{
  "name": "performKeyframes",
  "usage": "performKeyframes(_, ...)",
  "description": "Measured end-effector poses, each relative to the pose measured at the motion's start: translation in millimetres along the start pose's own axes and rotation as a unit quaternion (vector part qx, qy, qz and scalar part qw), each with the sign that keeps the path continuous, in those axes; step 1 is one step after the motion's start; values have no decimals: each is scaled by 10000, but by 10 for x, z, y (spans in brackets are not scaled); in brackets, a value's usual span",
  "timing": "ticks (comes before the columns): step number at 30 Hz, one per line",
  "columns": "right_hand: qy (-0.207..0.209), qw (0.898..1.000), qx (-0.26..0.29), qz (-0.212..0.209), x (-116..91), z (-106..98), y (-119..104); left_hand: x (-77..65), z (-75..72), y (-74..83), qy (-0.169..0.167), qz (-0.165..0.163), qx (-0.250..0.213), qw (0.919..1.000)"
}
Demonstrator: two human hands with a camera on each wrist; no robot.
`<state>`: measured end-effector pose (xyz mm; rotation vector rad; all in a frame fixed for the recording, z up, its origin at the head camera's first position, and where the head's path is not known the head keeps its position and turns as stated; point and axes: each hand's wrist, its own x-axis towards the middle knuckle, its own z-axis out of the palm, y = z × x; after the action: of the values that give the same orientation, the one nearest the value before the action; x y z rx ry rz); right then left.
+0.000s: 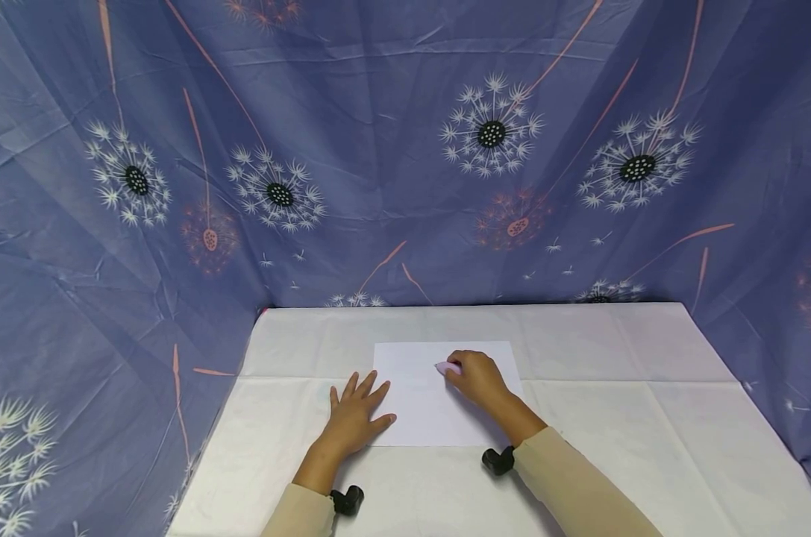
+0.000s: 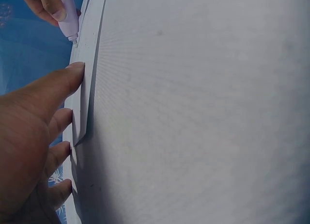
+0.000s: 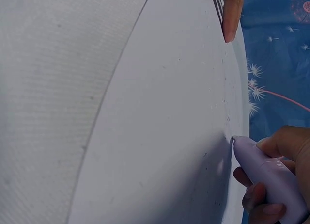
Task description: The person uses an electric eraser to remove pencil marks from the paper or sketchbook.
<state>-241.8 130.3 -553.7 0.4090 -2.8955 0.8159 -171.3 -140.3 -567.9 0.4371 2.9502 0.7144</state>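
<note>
A white sheet of paper [image 1: 412, 406] lies flat on the white-covered table. My right hand [image 1: 480, 379] grips a thick lilac pen-like tube [image 1: 448, 368] with a narrow tip, which points left over the upper middle of the sheet. In the right wrist view the tip of the tube [image 3: 271, 178] is at the paper's surface, with thumb and fingers curled round its body. My left hand [image 1: 354, 419] lies with spread fingers at the sheet's left edge. The left wrist view shows its thumb [image 2: 68, 81] on the paper. No marks on the sheet can be made out clearly.
A white cloth with fold creases covers the table [image 1: 620, 418]. Behind and to the sides hangs a blue curtain [image 1: 378, 149] with a dandelion print. Black devices are worn at the left wrist [image 1: 348, 501] and the right wrist [image 1: 498, 460].
</note>
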Motion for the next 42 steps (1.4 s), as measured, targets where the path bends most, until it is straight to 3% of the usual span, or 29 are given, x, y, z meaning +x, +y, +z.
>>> performKeyframes(18, -53, 10000, -7, 23, 34, 15, -3, 3, 20, -2, 19, -15, 30, 10000)
performKeyframes(42, -193, 9998, -70, 21, -115, -61, -34, 8, 2, 5, 4, -11, 12, 10000)
